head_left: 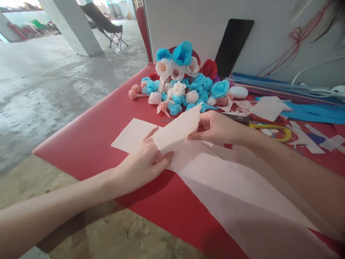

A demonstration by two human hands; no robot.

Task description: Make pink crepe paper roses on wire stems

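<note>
A long strip of pale pink crepe paper (pixel 215 180) runs from the lower right up to my hands, its far end folded over into a flap (pixel 179 127). My left hand (pixel 147 160) is closed on the near edge of this fold, thumb on top. At the flap's right edge, my right hand (pixel 215 126) pinches the paper between thumb and fingers. Beyond my left hand a separate pale paper piece (pixel 130 135) lies flat on the red table. Scissors with yellow and red handles (pixel 284 133) lie to the right, partly behind my right forearm.
Blue, white, pink and red paper flowers (pixel 179 88) are heaped at the back of the red table (pixel 88 133). Paper scraps (pixel 307 138), blue paper (pixel 318 113) and a white oval object (pixel 239 92) lie to the right. A black flat panel (pixel 234 46) leans on the wall.
</note>
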